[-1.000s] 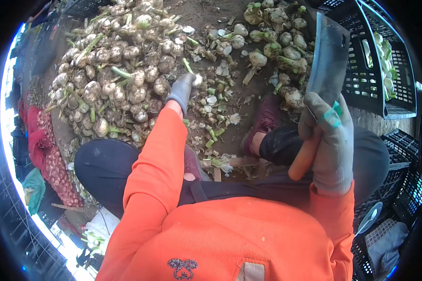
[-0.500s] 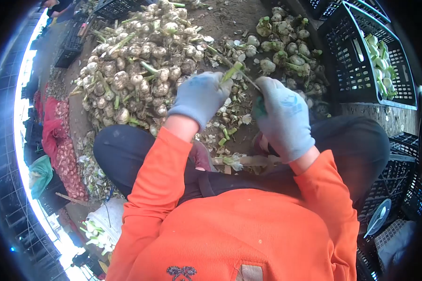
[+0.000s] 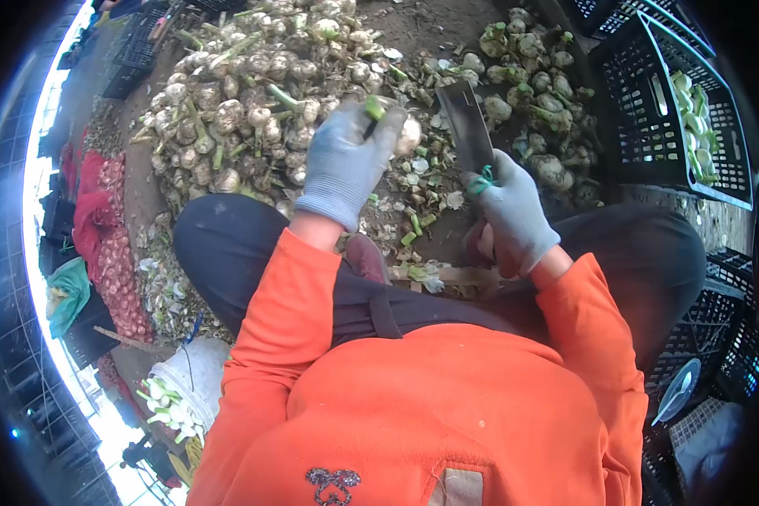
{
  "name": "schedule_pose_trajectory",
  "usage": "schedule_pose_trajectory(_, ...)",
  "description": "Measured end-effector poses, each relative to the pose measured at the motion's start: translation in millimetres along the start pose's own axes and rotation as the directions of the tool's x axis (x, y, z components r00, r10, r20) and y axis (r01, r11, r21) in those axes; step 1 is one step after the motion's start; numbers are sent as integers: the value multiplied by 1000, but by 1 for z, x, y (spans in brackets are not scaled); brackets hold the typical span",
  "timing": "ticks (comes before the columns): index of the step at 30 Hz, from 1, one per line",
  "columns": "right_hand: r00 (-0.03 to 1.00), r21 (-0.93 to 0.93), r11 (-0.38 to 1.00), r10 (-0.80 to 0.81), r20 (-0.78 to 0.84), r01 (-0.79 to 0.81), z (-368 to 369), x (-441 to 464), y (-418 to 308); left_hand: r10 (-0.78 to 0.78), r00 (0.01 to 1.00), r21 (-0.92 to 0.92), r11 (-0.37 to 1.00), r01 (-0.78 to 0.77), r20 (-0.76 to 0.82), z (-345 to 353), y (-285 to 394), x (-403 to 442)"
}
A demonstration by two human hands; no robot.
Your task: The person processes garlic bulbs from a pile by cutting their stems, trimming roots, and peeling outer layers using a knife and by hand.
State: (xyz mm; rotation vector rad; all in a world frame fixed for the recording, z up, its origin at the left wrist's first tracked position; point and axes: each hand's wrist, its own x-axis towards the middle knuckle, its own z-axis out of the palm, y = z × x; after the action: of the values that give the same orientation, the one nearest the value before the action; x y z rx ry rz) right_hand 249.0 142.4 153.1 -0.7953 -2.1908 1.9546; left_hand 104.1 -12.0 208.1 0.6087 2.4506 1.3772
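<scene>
My left hand (image 3: pixel 343 160), in a grey-blue work glove, is closed around a garlic bulb (image 3: pixel 409 137) with a short green stem stub (image 3: pixel 374 108) showing above the thumb. It hovers over the near right side of a big heap of garlic bulbs (image 3: pixel 228 118) with stems on. My right hand (image 3: pixel 517 209), gloved too, grips a broad-bladed knife (image 3: pixel 467 126) by a handle with green wrapping at its top. The blade points away from me, its flat side facing up, apart from the bulb. Stem pieces and peelings (image 3: pixel 417 221) lie on the ground below.
A smaller garlic pile (image 3: pixel 535 93) lies to the right. Beyond it stands a black crate (image 3: pixel 637 126) with pale cut stems (image 3: pixel 693 126). Red mesh sacks of garlic (image 3: pixel 114 244) are at left, near a white sack (image 3: pixel 194 384). More black crates (image 3: pixel 708 329) stand at right.
The knife has moved off the stem, its blade turning from edge-on to flat. My left hand has shifted left with the bulb, whose stem now looks shorter.
</scene>
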Motion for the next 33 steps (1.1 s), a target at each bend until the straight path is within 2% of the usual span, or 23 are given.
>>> schedule_pose_trajectory(1, 1000, 52, 999, 17, -2, -17, 3, 2, 1, -105, 993, -213, 970, 113, 48, 6, -2, -2)
schedule_pose_trajectory(3, 999, 2, 1000, 5, -40, -5, 5, 3, -3, -275, 941, -573, 747, 338, 197, 16, 3, -11)
schedule_pose_trajectory(5, 995, -87, 995, -58, -82, 51, 5, 5, -12, -236, 916, -672, 625, 398, 324, 25, -2, -17)
schedule_pose_trajectory(6, 993, -164, 986, -28, -111, 9, 3, 1, -26, -217, 892, -683, 580, 444, 396, 28, 2, -18)
schedule_pose_trajectory(7, 993, -208, 978, -49, -111, 25, 0, 0, -28, -192, 864, -689, 534, 490, 466, 30, 4, -19)
schedule_pose_trajectory(8, 991, -252, 967, -72, -109, 42, -3, -1, -29, -163, 802, -590, 596, 544, 574, 28, -7, -16)
schedule_pose_trajectory(11, 981, -427, 897, -171, -90, 117, -6, -5, -29, -101, 747, -532, 640, 554, 657, 23, -11, -10)
schedule_pose_trajectory(12, 968, -481, 861, -235, -87, 166, -7, -6, -31, -71, 743, -448, 758, 474, 666, 17, -11, -7)
schedule_pose_trajectory(15, 911, -572, 752, -412, -19, 328, -7, -8, -34, -156, 685, -275, 835, 476, 712, 12, 1, -4)
schedule_pose_trajectory(16, 884, -589, 710, -467, 16, 386, -6, -8, -35, -168, 727, -350, 790, 503, 666, 17, -2, -10)
schedule_pose_trajectory(18, 860, -685, 589, -499, 108, 428, -6, -7, -34, -49, 752, -398, 825, 401, 657, 21, -1, -14)
schedule_pose_trajectory(19, 846, -725, 522, -511, 156, 449, -6, -8, -34, 11, 760, -422, 837, 348, 649, 21, -1, -16)
schedule_pose_trajectory(20, 830, -727, 493, -525, 190, 478, -6, -10, -38, 12, 738, -433, 817, 381, 674, 21, -5, -16)
schedule_pose_trajectory(23, 778, -731, 405, -568, 269, 549, -6, -16, -48, 101, 816, -343, 931, 124, 569, 17, -22, -20)
schedule_pose_trajectory(24, 760, -735, 378, -586, 280, 562, -4, -17, -47, 174, 842, -292, 956, -20, 511, 15, -25, -22)
schedule_pose_trajectory(26, 735, -732, 347, -608, 300, 586, -2, -17, -47, 234, 841, -225, 964, -138, 488, 13, -30, -23)
schedule_pose_trajectory(28, 720, -716, 339, -615, 322, 610, -1, -17, -47, 178, 856, -203, 975, -87, 485, 8, -29, -26)
schedule_pose_trajectory(30, 702, -708, 320, -624, 342, 630, -1, -17, -47, 5, 863, -228, 965, 128, 505, 1, -25, -31)
schedule_pose_trajectory(33, 693, -704, 313, -632, 347, 638, 0, -13, -48, 86, 877, -311, 947, 75, 472, -1, -28, -36)
